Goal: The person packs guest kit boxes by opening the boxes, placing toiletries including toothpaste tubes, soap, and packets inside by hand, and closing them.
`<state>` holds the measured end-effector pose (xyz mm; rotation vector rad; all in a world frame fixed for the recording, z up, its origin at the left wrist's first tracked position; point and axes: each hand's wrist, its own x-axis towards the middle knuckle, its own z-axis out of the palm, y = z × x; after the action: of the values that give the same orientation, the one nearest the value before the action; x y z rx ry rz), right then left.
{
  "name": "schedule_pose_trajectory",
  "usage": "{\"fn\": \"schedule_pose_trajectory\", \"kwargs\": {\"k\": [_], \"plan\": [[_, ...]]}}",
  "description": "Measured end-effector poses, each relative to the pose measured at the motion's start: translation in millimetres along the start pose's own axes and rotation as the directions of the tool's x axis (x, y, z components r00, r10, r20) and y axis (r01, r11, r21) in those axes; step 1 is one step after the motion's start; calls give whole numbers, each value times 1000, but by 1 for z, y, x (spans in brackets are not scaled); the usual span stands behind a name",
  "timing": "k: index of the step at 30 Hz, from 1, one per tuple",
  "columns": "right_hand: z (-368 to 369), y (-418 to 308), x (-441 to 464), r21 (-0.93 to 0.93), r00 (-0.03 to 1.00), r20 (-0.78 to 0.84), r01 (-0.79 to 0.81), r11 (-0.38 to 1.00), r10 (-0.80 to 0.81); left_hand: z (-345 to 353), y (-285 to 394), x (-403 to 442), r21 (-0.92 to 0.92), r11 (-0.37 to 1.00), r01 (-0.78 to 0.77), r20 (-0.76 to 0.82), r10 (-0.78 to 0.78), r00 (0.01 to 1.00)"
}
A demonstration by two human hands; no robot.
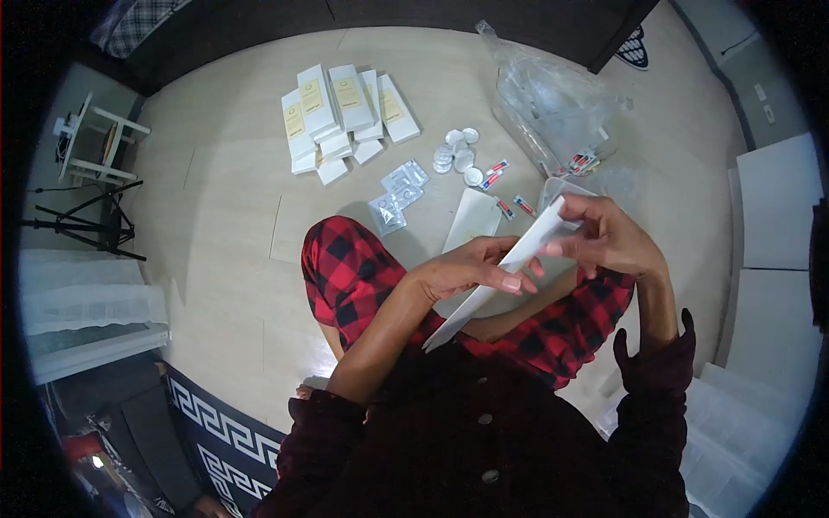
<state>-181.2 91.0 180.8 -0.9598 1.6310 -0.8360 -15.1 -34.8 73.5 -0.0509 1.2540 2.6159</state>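
A slim white box is held at a slant above my lap, its narrow side towards me. Its lower end stands open with a flap sticking out. My left hand grips the box around the middle, thumb on the near side. At the upper end, my right hand has its fingers bent and closed on the box's edge. Beyond the hands, another white box lies on the floor, with small red-and-blue tubes beside it.
White boxes with yellow labels are piled at the far left. Silvery sachets and round white packets lie nearer. A clear plastic bag stands at the far right. A clear container sits behind my right hand.
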Motion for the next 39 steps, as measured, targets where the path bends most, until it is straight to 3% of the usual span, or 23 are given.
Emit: {"fn": "schedule_pose_trajectory", "kwargs": {"k": [1, 2, 3, 4, 5, 6, 7, 8, 10, 11, 12, 14, 16, 17, 20, 22, 24, 25, 27, 32, 34, 35, 39], "plan": [[-3, 1, 5, 3, 1000, 5, 2, 1000, -2, -1, -6, 0, -62, 998, 16, 51, -13, 999], [-7, 2, 13, -208, 975, 126, -155, 966, 184, 0, -11, 0, -123, 992, 36, 104, -24, 994], [-9, 5, 18, -426, 903, 200, -269, 864, 380, 5, -11, 0, -118, 993, 30, 30, -27, 999], [-1, 13, 21, -423, 903, 203, -267, 866, 377, 5, -12, 0, -116, 993, 32, 26, -29, 999], [12, 24, 26, -90, 1000, 3, -7, 996, 7, 4, -14, 1, -108, 992, -68, -119, 55, 991], [23, 29, 27, 169, 911, -300, 343, 924, -283, 1, -16, 3, -87, 982, -169, -262, 141, 955], [29, 30, 25, 35, 857, -430, 331, 943, -285, -1, -22, 7, -51, 961, -273, -427, 226, 875], [48, 40, 21, 36, 859, -422, 335, 942, -290, -3, -26, 10, -48, 959, -278, -434, 230, 871], [96, 77, 22, 270, 876, -432, 354, 895, -216, -7, -26, 14, 105, 881, -461, -678, 402, 615], [108, 88, 26, 280, 877, -431, 353, 893, -211, -6, -27, 17, 107, 888, -447, -748, 369, 552], [118, 94, 29, 296, 847, -502, 358, 886, -174, -3, -30, 18, 103, 893, -438, -752, 359, 553], [129, 96, 27, 306, 807, -575, 364, 880, -134, 2, -31, 24, 103, 848, -519, -836, 357, 416], [133, 85, 26, 94, 741, -665, 206, 974, -93, 6, -34, 28, 144, 845, -515, -849, 372, 374], [134, 88, 28, 93, 743, -662, 207, 974, -95, 7, -35, 28, 186, 841, -509, -863, 387, 325], [137, 97, 37, 171, 683, -730, 233, 957, -36, 2, -37, 28, 175, 845, -505, -904, 341, 257], [133, 101, 38, 416, 737, -668, 261, 871, 98, -1, -33, 26, 269, 833, -483, -897, 400, 190], [132, 108, 38, 430, 772, -625, 217, 876, 116, -11, -34, 21, 473, 819, -326, -843, 528, 104], [131, 109, 39, 441, 801, -583, 175, 880, 134, -13, -37, 21, 474, 817, -328, -842, 529, 103], [131, 102, 45, 469, 772, -625, 255, 845, 114, -15, -48, 17, 610, 792, 43, -785, 595, 175], [114, 77, 59, 577, 725, -680, 434, 692, 112, 12, -66, 24, 652, 747, -134, -723, 665, 187], [104, 57, 60, 643, 625, -725, 462, 611, 289, 23, -72, 12, 651, 740, 170, -747, 584, 318], [99, 59, 60, 683, 706, -660, 421, 597, 256, 25, -73, 6, 714, 689, 126, -681, 640, 354], [88, 64, 64, 609, 738, -664, 441, 659, 120, 23, -94, -1, 722, 691, -16, -647, 684, 336]]}}
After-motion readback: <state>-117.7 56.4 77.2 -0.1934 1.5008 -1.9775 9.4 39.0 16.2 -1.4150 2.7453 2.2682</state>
